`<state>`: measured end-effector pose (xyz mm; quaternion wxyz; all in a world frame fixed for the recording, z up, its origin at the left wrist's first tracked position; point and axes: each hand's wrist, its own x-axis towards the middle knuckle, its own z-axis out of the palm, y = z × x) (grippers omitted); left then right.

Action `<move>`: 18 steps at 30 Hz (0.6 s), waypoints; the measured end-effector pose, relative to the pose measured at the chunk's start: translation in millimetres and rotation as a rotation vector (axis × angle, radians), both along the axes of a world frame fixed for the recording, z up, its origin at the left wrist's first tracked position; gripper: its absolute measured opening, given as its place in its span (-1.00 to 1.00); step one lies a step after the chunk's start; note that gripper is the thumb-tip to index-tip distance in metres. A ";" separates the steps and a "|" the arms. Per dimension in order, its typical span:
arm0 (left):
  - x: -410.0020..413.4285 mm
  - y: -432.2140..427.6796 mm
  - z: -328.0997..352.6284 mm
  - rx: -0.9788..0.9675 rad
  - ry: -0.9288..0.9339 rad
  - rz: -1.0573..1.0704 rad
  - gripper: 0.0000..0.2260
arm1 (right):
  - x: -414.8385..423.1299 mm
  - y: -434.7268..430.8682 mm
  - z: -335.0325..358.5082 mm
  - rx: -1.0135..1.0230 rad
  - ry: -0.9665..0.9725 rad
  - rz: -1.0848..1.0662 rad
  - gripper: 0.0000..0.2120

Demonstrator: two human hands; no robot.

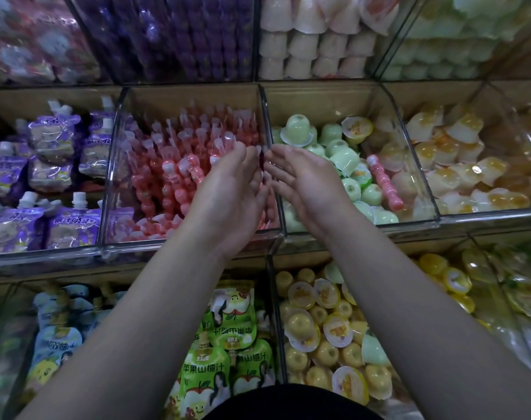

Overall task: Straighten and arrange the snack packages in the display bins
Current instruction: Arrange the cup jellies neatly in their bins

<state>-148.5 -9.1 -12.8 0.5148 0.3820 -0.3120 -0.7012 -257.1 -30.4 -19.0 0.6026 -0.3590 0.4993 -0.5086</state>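
Hands, left [227, 189] and right [303, 183]; one pink stick [385, 183] among green cups [343, 159]

small dark object [261, 161]: too small to identify | top bins [167, 40]: cropped, blurred

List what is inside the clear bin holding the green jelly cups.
Green jelly cups fill the bin, with one stray pink jelly stick and some pale orange cups at its right. The right hand covers its front-left corner.
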 end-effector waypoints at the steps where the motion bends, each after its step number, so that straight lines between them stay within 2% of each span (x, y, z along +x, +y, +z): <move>1: -2.1 1.4 0.6 -0.010 0.005 -0.001 -0.47 | -2.1 1.8 1.0 -0.011 -0.020 -0.001 -0.68; 12: -47.9 12.9 5.9 -0.076 -0.069 -0.035 -0.50 | -47.1 21.4 5.3 -0.093 0.037 -0.015 -0.67; 18: -82.6 12.5 2.1 -0.083 -0.084 -0.088 -0.49 | -85.5 24.2 5.3 -0.102 0.055 -0.067 -0.84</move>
